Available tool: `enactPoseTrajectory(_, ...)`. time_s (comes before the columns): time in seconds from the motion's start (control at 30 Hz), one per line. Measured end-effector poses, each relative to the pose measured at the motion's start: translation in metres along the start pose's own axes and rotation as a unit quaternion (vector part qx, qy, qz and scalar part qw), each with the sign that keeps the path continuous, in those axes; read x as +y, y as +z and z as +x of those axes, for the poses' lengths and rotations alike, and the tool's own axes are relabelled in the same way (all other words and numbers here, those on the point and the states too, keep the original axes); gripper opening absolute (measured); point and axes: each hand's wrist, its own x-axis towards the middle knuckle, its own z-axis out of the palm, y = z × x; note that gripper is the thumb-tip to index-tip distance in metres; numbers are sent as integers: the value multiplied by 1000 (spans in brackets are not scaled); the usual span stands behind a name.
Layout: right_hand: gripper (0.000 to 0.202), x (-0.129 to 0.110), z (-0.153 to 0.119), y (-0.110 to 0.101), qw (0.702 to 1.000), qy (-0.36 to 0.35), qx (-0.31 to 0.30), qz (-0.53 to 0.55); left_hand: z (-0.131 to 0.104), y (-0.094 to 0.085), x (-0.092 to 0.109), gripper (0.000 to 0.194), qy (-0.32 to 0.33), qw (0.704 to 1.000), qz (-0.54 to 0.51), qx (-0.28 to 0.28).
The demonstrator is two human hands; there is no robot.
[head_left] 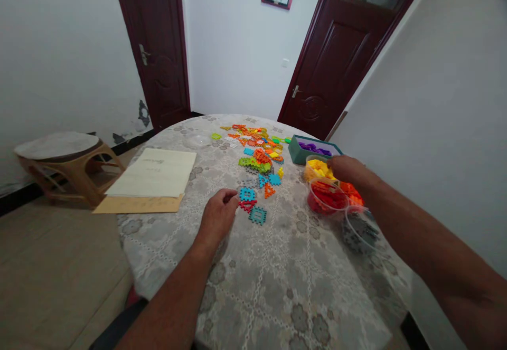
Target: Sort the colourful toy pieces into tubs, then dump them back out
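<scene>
My left hand (220, 213) rests on the table with its fingers curled together, beside a blue square piece (247, 194) and a red triangular piece (246, 206). What its fingertips hold, if anything, is hidden. A teal square piece (257, 215) lies just to the right. My right hand (346, 170) reaches over the tubs at the right, at the edge of the one with yellow pieces (318, 169); its fingertips are too small and hidden to read. Below it are a clear tub of red pieces (328, 197) and orange pieces (352, 194).
A heap of mixed coloured pieces (255, 138) spreads over the table's far middle. A green box with purple pieces (297, 153) and a tub of grey pieces (358, 234) stand at the right. Papers (154, 172) lie at the left, near a stool (59, 147).
</scene>
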Motion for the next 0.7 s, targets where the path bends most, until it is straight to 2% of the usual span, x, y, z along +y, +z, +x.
enactPoseTrajectory(0.1, 37, -1, 3, 6, 1000, -3, 1, -3, 0, 0, 1, 30, 3, 1000, -6, 8)
enactPoseTrajectory(0.2, 43, -23, -10, 9, 997, -28, 69, 27, 0, 0, 0, 28, 0, 1000, -9, 9)
enactPoseTrajectory(0.3, 36, -74, -45, 15, 974, -108, 139, 143, 0, 1, -1, 26, -2, 1000, 3, 7)
enactPoseTrajectory(0.43, 34, -165, -100, 33, 913, -244, 118, 305, -2, 2, -3, 24, 17, 999, 37, -1)
enactPoseTrajectory(0.5, 44, -201, -117, 42, 901, -247, 128, 333, -3, 3, -3, 23, 43, 997, 58, -9)
enactPoseTrajectory(0.6, 45, -228, -126, 49, 893, -228, 131, 367, -3, 3, -4, 22, 67, 994, 82, -15)
enactPoseTrajectory(0.7, 39, -229, -125, 50, 865, -214, 125, 436, -3, 3, -4, 23, 57, 995, 84, -26)
